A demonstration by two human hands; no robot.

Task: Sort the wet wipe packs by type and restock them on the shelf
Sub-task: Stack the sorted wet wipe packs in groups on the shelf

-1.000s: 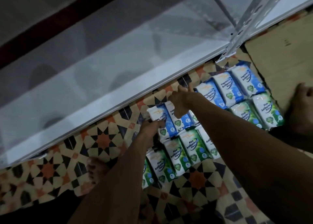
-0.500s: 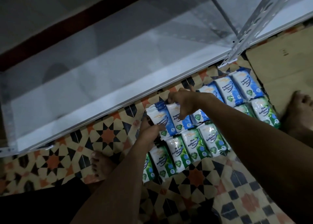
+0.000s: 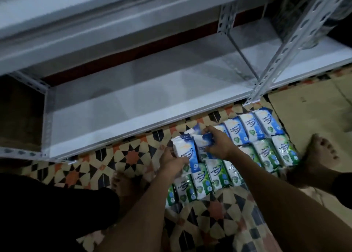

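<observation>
Hands, left hand (image 3: pixel 172 161) and right hand (image 3: pixel 219 145), now closed around lifted blue packs (image 3: pixel 192 151), which lay on the floor a second ago, heading for the bare shelf (image 3: pixel 133 107).

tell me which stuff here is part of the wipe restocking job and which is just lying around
Part of the job:
- blue packs in the row nearer the shelf
- green packs in the row behind
- left hand and right hand, each gripping blue packs
- white metal shelf, nothing on it yet

Just lying about:
- flattened cardboard on the right
- patterned floor mat
</observation>
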